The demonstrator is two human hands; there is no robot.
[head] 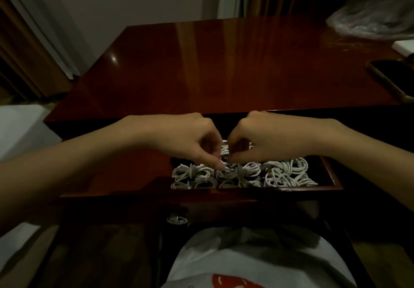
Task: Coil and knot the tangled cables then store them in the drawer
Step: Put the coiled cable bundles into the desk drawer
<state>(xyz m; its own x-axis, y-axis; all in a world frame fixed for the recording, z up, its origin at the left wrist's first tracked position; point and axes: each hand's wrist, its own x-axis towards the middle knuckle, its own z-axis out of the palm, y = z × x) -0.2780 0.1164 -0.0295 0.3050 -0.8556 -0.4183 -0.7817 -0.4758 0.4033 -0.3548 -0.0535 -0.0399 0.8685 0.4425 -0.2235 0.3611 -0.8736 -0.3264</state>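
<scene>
Our left hand (190, 139) and right hand (255, 139) meet over the open drawer (333, 175), fingers of both curled and pinching one white coiled cable (224, 150) held between them, just above the drawer's contents; below and to either side of our hands, knotted cable bundles (244, 174) fill the drawer; beyond our knuckles stretches the polished wooden table (212, 68); a dark phone (389, 73) lies far right of our right hand.

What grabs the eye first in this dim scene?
Two hands, left and right, meet at the centre, both pinching a white cable bundle. Just below them, an open drawer is packed with knotted white coils. Behind stretches a glossy red-brown desk.
</scene>
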